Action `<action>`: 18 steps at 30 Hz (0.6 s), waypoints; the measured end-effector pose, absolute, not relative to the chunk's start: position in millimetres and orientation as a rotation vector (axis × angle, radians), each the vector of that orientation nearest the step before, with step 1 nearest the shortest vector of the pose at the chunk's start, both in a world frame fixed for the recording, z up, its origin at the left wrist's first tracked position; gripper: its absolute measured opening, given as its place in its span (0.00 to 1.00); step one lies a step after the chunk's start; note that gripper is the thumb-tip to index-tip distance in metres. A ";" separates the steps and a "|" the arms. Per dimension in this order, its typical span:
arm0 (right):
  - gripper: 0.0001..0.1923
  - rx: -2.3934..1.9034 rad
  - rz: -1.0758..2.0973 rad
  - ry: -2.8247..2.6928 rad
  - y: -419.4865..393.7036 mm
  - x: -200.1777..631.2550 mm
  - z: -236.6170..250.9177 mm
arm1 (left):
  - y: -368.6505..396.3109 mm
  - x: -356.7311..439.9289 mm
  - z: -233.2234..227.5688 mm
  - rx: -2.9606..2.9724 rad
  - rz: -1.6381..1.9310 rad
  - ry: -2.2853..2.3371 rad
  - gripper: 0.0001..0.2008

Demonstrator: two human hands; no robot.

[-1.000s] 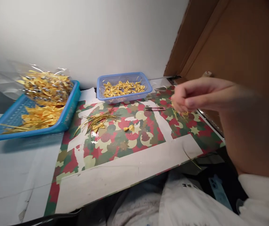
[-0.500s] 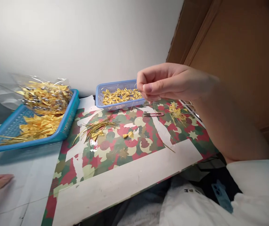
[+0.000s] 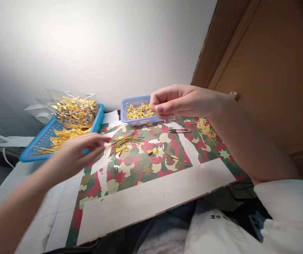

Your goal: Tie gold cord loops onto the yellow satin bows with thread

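Observation:
My right hand (image 3: 178, 102) hovers over the board with thumb and fingers pinched together; whether a thin thread is held is too fine to see. It hangs just in front of the small blue basket (image 3: 125, 106) of gold bows. My left hand (image 3: 79, 150), blurred, reaches in from the left with fingers apart, fingertips close to the bundle of gold wires (image 3: 123, 141) on the patterned board (image 3: 151, 197). A single gold bow (image 3: 153, 151) lies near the board's middle. Small pink-handled snips (image 3: 179, 131) lie to the right of it.
A large blue tray (image 3: 39, 139) at the left holds loose gold ribbon pieces and a clear bag of bows (image 3: 74, 111). A heap of gold scraps (image 3: 206, 128) sits at the board's right. A brown wooden panel (image 3: 268, 70) rises on the right, a white wall behind.
My left hand has come in from the lower left edge toward the gold wires. My right hand has stayed pinched over the basket's front. The view has shifted slightly.

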State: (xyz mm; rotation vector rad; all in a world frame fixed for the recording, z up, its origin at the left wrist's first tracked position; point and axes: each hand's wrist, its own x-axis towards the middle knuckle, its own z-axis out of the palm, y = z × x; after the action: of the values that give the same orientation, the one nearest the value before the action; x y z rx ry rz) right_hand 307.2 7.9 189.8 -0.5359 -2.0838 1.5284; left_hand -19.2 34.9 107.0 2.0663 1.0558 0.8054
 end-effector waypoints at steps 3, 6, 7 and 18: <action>0.13 -0.509 1.549 -2.076 9.6 305.8 185.9 | 47.9 51.0 83.6 2.287 0.438 0.817 0.12; 0.14 -0.515 1.557 -2.062 12.0 306.1 183.2 | 48.2 105.8 61.8 2.275 0.243 0.568 0.18; 0.14 -0.520 1.557 -2.059 12.7 306.5 182.6 | 46.4 116.1 55.7 2.269 0.216 0.522 0.20; 0.13 -0.568 1.581 -1.978 11.4 315.8 183.1 | 44.9 118.0 24.5 2.184 0.285 0.600 0.10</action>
State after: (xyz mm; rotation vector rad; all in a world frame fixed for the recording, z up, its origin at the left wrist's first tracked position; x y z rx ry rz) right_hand 315.8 11.4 183.1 -0.5676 -1.9778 1.5808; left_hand 118.0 44.9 24.5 2.1840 0.5996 0.2848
